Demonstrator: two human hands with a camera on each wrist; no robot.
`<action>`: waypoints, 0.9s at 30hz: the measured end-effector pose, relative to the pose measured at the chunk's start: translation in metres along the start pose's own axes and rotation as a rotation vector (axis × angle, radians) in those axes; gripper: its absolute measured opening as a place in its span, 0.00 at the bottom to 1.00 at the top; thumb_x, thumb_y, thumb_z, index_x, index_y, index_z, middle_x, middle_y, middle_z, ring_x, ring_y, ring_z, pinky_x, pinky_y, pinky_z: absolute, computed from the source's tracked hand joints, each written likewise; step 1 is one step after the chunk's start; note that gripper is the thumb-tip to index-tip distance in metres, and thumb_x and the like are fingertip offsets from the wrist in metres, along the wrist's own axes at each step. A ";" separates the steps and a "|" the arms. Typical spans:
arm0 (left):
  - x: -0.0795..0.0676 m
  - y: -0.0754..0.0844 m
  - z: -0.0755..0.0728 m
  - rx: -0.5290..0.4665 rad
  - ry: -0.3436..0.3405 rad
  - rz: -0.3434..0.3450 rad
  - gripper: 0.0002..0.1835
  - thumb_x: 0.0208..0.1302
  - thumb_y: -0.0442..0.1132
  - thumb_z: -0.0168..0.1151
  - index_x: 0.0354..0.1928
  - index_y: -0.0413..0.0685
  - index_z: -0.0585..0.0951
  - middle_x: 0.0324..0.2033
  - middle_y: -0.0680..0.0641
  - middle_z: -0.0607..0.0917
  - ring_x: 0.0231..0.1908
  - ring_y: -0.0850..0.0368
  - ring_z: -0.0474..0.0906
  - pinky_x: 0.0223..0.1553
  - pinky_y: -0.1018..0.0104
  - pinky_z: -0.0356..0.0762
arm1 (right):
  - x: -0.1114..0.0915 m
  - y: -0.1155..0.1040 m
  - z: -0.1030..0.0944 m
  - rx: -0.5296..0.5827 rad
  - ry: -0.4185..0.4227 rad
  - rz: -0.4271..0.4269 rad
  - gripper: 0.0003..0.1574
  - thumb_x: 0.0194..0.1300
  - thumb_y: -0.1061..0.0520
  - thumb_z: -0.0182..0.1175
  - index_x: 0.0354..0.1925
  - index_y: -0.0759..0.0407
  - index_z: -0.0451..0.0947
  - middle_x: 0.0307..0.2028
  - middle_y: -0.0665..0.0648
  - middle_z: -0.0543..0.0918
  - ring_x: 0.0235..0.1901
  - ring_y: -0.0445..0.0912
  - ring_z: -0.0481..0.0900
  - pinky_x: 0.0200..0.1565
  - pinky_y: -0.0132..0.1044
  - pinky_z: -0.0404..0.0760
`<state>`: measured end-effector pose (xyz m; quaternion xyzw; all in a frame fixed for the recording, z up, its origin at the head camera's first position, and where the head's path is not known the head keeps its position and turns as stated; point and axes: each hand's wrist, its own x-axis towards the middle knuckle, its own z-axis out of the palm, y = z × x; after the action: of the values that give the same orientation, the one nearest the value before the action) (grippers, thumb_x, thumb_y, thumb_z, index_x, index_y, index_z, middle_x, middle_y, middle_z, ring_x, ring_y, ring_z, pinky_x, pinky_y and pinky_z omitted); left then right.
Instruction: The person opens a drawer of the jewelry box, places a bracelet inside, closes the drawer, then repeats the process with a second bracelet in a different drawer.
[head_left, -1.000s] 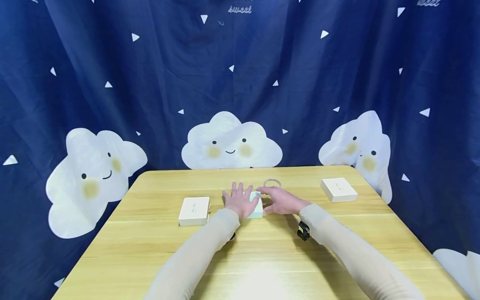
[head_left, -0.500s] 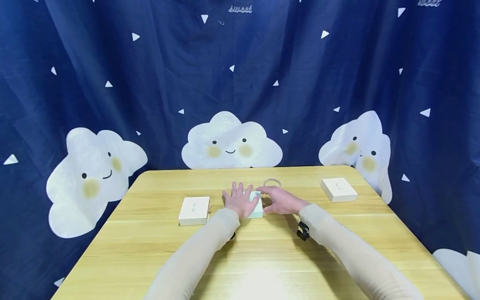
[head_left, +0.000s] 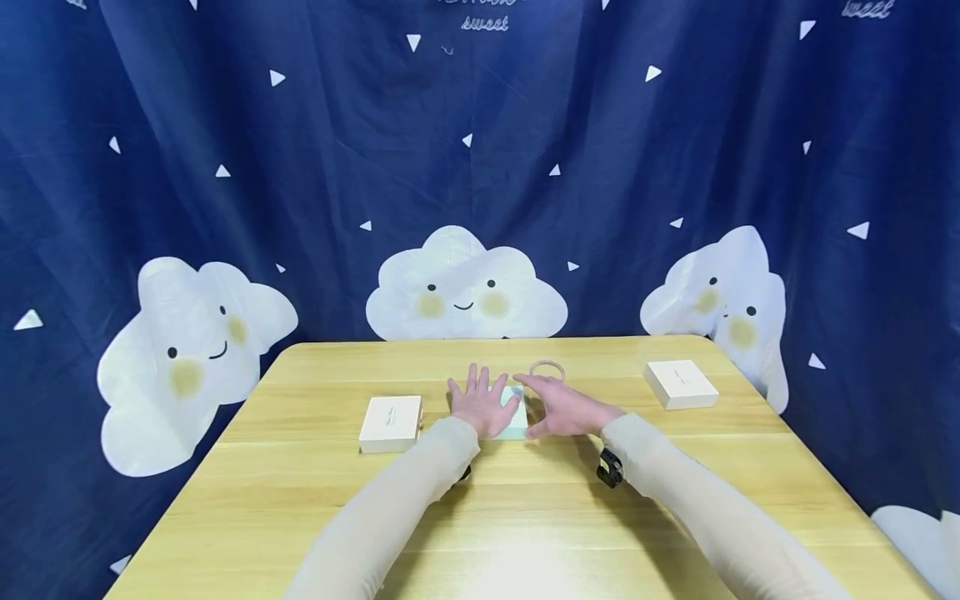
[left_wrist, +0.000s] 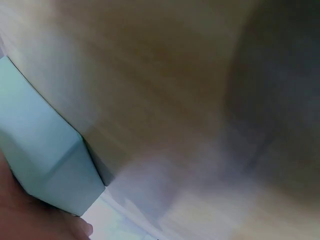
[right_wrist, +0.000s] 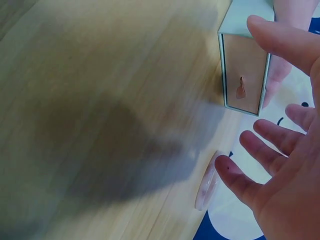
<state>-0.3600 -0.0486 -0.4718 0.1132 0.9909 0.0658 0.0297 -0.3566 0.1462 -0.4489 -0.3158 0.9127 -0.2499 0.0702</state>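
Between the hands lies a small mint-green drawer box [head_left: 515,426] on the wooden table. My left hand [head_left: 482,410] rests across its left part, fingers spread, covering much of it. In the left wrist view the pale green box [left_wrist: 42,125] shows at the left edge with part of the hand against it. My right hand [head_left: 566,407] is beside the box's right end, fingers apart and holding nothing. The right wrist view shows that end, a beige drawer front [right_wrist: 242,62] with a small slit-like tab; the thumb overlaps the box's edge. A pale bangle [head_left: 547,363] lies just behind the right hand.
A white lidded box [head_left: 390,421] sits left of the left hand. Another white box [head_left: 681,383] stands at the table's back right. Behind the wooden table [head_left: 525,500] hangs a dark blue curtain [head_left: 480,167] with smiling clouds.
The right thumb has shifted slightly toward the front, widening the hand a little. The left hand and the boxes stay put; the head view has tilted slightly.
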 end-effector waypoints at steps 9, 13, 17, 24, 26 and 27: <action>0.000 0.001 0.001 0.103 0.055 0.056 0.39 0.73 0.69 0.28 0.76 0.58 0.64 0.73 0.41 0.69 0.74 0.40 0.60 0.69 0.31 0.57 | -0.003 -0.002 0.005 0.029 0.002 0.024 0.68 0.52 0.48 0.79 0.80 0.50 0.49 0.75 0.62 0.63 0.73 0.62 0.60 0.71 0.61 0.62; 0.000 0.001 0.003 0.121 0.088 0.089 0.40 0.73 0.69 0.30 0.72 0.51 0.70 0.67 0.40 0.76 0.68 0.41 0.69 0.64 0.37 0.67 | -0.005 -0.002 0.007 0.040 0.005 0.021 0.68 0.53 0.49 0.78 0.80 0.50 0.48 0.74 0.64 0.64 0.73 0.61 0.61 0.70 0.62 0.62; 0.002 -0.001 0.005 0.115 0.118 0.111 0.40 0.72 0.68 0.33 0.68 0.48 0.75 0.64 0.41 0.78 0.65 0.43 0.72 0.63 0.40 0.70 | -0.006 -0.001 0.009 0.043 0.009 0.012 0.68 0.53 0.48 0.78 0.80 0.51 0.49 0.74 0.63 0.65 0.73 0.60 0.62 0.70 0.62 0.63; 0.011 -0.005 0.002 0.107 0.137 0.142 0.39 0.69 0.69 0.40 0.68 0.49 0.74 0.63 0.43 0.79 0.65 0.45 0.71 0.63 0.38 0.68 | -0.004 0.001 0.008 0.025 0.009 0.011 0.67 0.54 0.46 0.78 0.80 0.49 0.49 0.73 0.62 0.66 0.73 0.60 0.62 0.70 0.59 0.65; 0.010 -0.008 -0.004 0.097 0.124 0.156 0.41 0.68 0.71 0.42 0.70 0.50 0.72 0.64 0.44 0.78 0.66 0.44 0.71 0.65 0.37 0.66 | -0.003 0.001 0.007 0.032 0.011 0.017 0.67 0.54 0.46 0.77 0.81 0.48 0.48 0.73 0.62 0.66 0.73 0.60 0.61 0.69 0.60 0.66; 0.009 -0.009 -0.007 0.090 0.116 0.166 0.42 0.67 0.72 0.43 0.71 0.51 0.71 0.65 0.44 0.78 0.67 0.44 0.70 0.65 0.36 0.65 | -0.003 0.001 0.006 0.034 0.014 0.019 0.68 0.54 0.46 0.78 0.81 0.48 0.48 0.73 0.62 0.66 0.73 0.60 0.61 0.69 0.60 0.65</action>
<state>-0.3708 -0.0557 -0.4663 0.1920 0.9802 0.0301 -0.0386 -0.3534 0.1461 -0.4549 -0.3043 0.9117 -0.2668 0.0715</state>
